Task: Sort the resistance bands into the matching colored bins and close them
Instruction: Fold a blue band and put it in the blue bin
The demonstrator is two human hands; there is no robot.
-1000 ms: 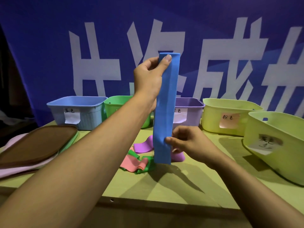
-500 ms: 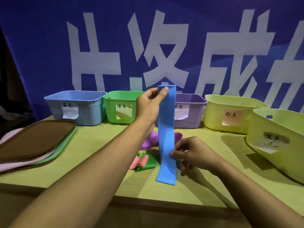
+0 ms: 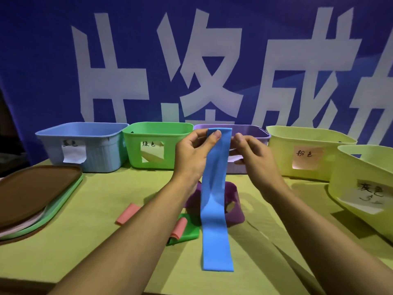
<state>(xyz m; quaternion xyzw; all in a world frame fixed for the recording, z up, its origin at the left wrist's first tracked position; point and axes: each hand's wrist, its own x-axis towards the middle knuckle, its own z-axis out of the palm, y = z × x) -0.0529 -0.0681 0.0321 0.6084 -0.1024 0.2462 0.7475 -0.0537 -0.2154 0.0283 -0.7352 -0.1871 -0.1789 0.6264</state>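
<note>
Your left hand (image 3: 192, 155) and right hand (image 3: 254, 153) both pinch the blue band's (image 3: 215, 201) top edge. It hangs over the counter (image 3: 106, 241) (purple band (image 3: 234, 207) behind).

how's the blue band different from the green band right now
The blue band is held up by the left hand and right hand, hanging long; the green band lies on the table. The blue band is unfolded; the green one lies bunched with a pink band on it.

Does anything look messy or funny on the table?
Yes. The far-right yellow bin sits tilted and turned, out of line with the other bins. The pink, green and purple bands lie in a crumpled heap, and the lids are stacked askew at the left.
</note>
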